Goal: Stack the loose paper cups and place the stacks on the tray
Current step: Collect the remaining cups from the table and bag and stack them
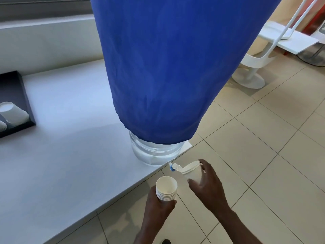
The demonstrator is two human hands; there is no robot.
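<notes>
Left hand [161,206] grips nested stack [166,189] by its walls; right hand [207,185] wraps, prob. holding, another cup [191,171] off counter corner [186,145]. Light, crushable paper — hold sides gently.

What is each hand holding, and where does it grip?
Left hand grips a stack of paper cups around its lower part. Right hand holds a smaller stack by its side wall.

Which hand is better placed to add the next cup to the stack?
Right. The right hand already grips a loose cup beside the tap; the left hand is full, holding the stack upright, mouth open.
</notes>
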